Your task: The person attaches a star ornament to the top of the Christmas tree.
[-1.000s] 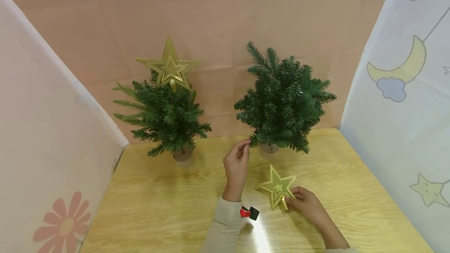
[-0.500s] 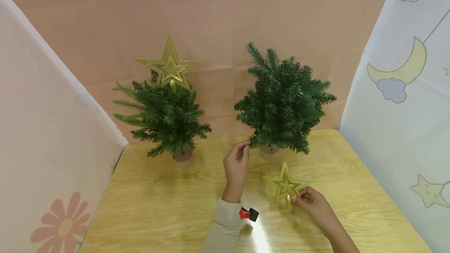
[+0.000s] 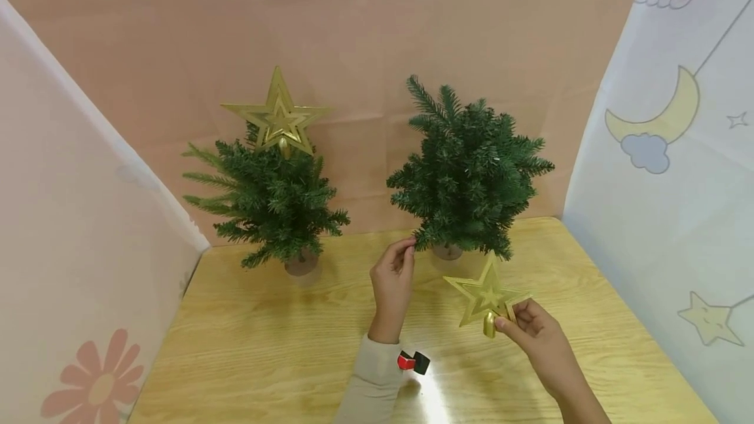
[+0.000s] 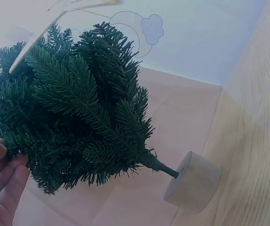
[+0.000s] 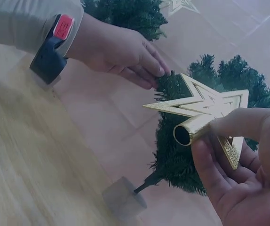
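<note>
A gold star tree topper [image 3: 490,294] is pinched near its hollow socket by my right hand [image 3: 538,332], above the table in front of the right tree. In the right wrist view the open end of the socket [image 5: 183,135] shows, with the thumb pressed beside it. My left hand [image 3: 393,277] pinches a low branch tip at the left side of the right-hand small Christmas tree [image 3: 471,169]. That tree stands on a round wooden base [image 4: 194,182], and no star sits on its top.
To the left stands a second small Christmas tree [image 3: 277,195] with a gold star [image 3: 279,116] on top. The wooden table [image 3: 265,352] has a pink cloth backdrop [image 3: 353,31] behind it and printed cloths at both sides.
My right hand has lifted the star off the table, moving it right and toward the right tree while turning it more upright. My left hand keeps its place at the branch.
</note>
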`<action>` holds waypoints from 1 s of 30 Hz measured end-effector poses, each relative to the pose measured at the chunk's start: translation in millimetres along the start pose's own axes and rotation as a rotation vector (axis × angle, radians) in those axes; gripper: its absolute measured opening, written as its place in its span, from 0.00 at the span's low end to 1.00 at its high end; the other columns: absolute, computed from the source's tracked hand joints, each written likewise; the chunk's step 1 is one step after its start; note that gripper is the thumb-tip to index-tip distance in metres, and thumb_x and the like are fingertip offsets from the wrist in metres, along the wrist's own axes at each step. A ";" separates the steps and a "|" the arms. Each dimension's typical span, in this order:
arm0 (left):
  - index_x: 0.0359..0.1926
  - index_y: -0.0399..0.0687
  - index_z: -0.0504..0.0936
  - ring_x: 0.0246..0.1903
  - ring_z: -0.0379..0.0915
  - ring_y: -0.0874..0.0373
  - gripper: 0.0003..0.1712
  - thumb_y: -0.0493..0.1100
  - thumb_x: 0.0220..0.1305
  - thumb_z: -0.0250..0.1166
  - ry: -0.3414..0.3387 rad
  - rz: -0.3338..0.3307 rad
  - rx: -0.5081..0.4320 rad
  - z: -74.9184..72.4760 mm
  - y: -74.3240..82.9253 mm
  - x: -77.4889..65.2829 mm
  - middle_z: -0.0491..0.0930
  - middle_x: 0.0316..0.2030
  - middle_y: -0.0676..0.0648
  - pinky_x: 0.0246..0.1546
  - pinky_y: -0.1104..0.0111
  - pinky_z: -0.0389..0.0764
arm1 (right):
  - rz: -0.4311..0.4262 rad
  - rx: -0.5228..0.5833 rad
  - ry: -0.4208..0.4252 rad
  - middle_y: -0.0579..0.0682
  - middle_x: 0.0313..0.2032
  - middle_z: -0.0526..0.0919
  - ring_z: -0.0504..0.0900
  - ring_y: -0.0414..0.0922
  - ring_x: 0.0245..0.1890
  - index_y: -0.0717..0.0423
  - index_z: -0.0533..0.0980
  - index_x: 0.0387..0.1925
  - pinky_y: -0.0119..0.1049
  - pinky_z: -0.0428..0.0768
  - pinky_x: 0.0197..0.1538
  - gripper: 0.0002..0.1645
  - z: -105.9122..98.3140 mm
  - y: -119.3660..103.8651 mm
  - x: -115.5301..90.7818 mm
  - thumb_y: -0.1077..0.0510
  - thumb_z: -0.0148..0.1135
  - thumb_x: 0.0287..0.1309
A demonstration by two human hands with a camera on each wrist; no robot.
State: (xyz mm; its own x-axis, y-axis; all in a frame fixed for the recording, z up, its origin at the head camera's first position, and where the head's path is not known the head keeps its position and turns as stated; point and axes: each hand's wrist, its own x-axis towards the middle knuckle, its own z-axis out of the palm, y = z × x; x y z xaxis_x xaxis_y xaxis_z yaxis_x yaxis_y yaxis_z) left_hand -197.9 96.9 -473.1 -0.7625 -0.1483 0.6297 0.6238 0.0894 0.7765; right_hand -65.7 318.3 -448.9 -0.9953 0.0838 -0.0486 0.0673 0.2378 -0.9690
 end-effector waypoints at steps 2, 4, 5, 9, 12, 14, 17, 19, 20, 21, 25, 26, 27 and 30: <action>0.48 0.41 0.83 0.44 0.83 0.51 0.12 0.29 0.66 0.61 0.000 0.000 0.000 -0.3 -0.4 -0.2 0.84 0.46 0.42 0.43 0.67 0.84 | -0.047 0.032 0.016 0.51 0.43 0.83 0.83 0.39 0.44 0.69 0.66 0.47 0.27 0.80 0.47 0.19 0.2 -3.8 -0.3 0.59 0.62 0.66; 0.48 0.41 0.83 0.43 0.83 0.51 0.13 0.28 0.66 0.61 -0.001 0.001 0.004 -0.2 -1.1 -0.2 0.84 0.46 0.43 0.43 0.67 0.84 | -0.090 0.067 0.029 0.48 0.40 0.83 0.83 0.38 0.43 0.69 0.65 0.47 0.27 0.80 0.47 0.18 0.4 -7.2 -0.4 0.61 0.61 0.66; 0.48 0.41 0.83 0.43 0.83 0.52 0.12 0.28 0.66 0.61 -0.002 0.002 0.005 -0.2 -1.6 -0.2 0.84 0.46 0.43 0.43 0.67 0.84 | -0.108 0.084 0.036 0.47 0.39 0.83 0.82 0.38 0.42 0.69 0.65 0.47 0.26 0.80 0.47 0.17 0.5 -9.1 -0.5 0.63 0.61 0.65; 0.48 0.43 0.84 0.43 0.83 0.55 0.11 0.31 0.67 0.61 -0.003 0.012 0.000 0.0 -2.3 0.1 0.84 0.46 0.44 0.43 0.69 0.83 | -0.162 0.137 0.059 0.48 0.36 0.81 0.81 0.36 0.42 0.68 0.64 0.44 0.27 0.80 0.46 0.15 1.4 -17.7 -1.6 0.65 0.61 0.65; 0.48 0.43 0.84 0.44 0.83 0.55 0.11 0.32 0.68 0.61 -0.002 0.019 -0.007 0.1 -2.3 -0.5 0.84 0.46 0.44 0.43 0.69 0.83 | -0.198 0.165 0.061 0.48 0.40 0.81 0.81 0.37 0.45 0.68 0.65 0.46 0.27 0.80 0.48 0.15 1.4 -24.4 -1.4 0.67 0.60 0.65; 0.48 0.42 0.84 0.44 0.83 0.54 0.10 0.33 0.68 0.61 -0.005 0.024 -0.008 0.5 -2.6 -1.5 0.84 0.46 0.44 0.43 0.68 0.83 | -0.216 0.180 0.056 0.48 0.44 0.80 0.81 0.37 0.47 0.68 0.65 0.48 0.27 0.80 0.49 0.15 1.1 -28.5 -0.2 0.68 0.59 0.65; 0.48 0.41 0.83 0.44 0.83 0.52 0.10 0.33 0.68 0.61 -0.008 0.031 -0.010 1.4 -3.4 -2.9 0.84 0.46 0.42 0.43 0.67 0.84 | -0.239 0.177 0.063 0.47 0.45 0.79 0.80 0.38 0.48 0.67 0.65 0.50 0.27 0.80 0.49 0.16 1.2 -34.5 2.5 0.69 0.59 0.65; 0.48 0.39 0.83 0.44 0.83 0.50 0.10 0.32 0.67 0.61 -0.002 0.035 -0.010 1.5 -3.5 -3.6 0.83 0.46 0.41 0.42 0.66 0.84 | -0.253 0.179 0.067 0.47 0.45 0.79 0.80 0.38 0.47 0.66 0.65 0.51 0.27 0.80 0.48 0.17 1.7 -38.6 4.7 0.69 0.59 0.64; 0.48 0.39 0.83 0.43 0.83 0.50 0.10 0.31 0.67 0.61 0.000 0.037 -0.012 1.4 -3.3 -3.8 0.83 0.46 0.40 0.42 0.66 0.84 | -0.263 0.182 0.069 0.48 0.46 0.79 0.80 0.39 0.47 0.67 0.65 0.51 0.27 0.80 0.48 0.17 2.1 -41.0 5.8 0.69 0.59 0.64; 0.48 0.39 0.83 0.44 0.83 0.50 0.11 0.31 0.67 0.61 0.004 0.035 -0.011 1.0 -2.7 -3.9 0.83 0.46 0.41 0.42 0.66 0.84 | -0.273 0.186 0.071 0.48 0.46 0.79 0.80 0.39 0.48 0.67 0.65 0.52 0.27 0.80 0.49 0.18 2.6 -43.6 6.8 0.69 0.59 0.64; 0.48 0.41 0.83 0.44 0.83 0.53 0.11 0.32 0.67 0.61 0.001 0.023 -0.010 -0.3 0.0 -3.5 0.83 0.47 0.43 0.44 0.68 0.83 | -0.321 0.197 0.091 0.49 0.48 0.79 0.79 0.40 0.50 0.66 0.66 0.55 0.27 0.80 0.50 0.20 3.5 -57.9 11.3 0.70 0.59 0.64; 0.48 0.42 0.83 0.44 0.83 0.54 0.11 0.32 0.68 0.61 -0.003 0.017 -0.011 -0.5 0.4 -3.2 0.83 0.47 0.44 0.44 0.68 0.83 | -0.335 0.193 0.097 0.48 0.49 0.79 0.79 0.40 0.50 0.65 0.66 0.56 0.27 0.79 0.50 0.20 3.4 -62.5 12.6 0.70 0.59 0.64; 0.48 0.42 0.83 0.45 0.82 0.55 0.11 0.32 0.68 0.61 -0.007 0.008 -0.013 -0.6 0.9 -3.1 0.83 0.48 0.45 0.44 0.68 0.83 | -0.348 0.188 0.104 0.48 0.50 0.79 0.79 0.40 0.51 0.63 0.66 0.57 0.26 0.79 0.50 0.21 3.1 -67.3 13.9 0.70 0.58 0.64; 0.48 0.42 0.83 0.44 0.83 0.54 0.11 0.30 0.67 0.61 -0.012 0.005 -0.019 0.2 2.0 -2.1 0.83 0.48 0.45 0.43 0.67 0.84 | -0.404 0.184 0.121 0.49 0.51 0.77 0.78 0.40 0.51 0.61 0.66 0.59 0.25 0.79 0.49 0.23 2.5 -80.6 19.6 0.70 0.58 0.64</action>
State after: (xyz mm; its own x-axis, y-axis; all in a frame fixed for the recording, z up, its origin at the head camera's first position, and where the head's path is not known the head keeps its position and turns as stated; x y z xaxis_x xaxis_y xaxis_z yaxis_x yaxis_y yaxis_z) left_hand -195.1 97.6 -472.9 -0.7615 -0.1361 0.6337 0.6306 0.0710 0.7729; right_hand -90.8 298.3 -372.4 -0.9233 0.1345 0.3598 -0.3486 0.0998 -0.9319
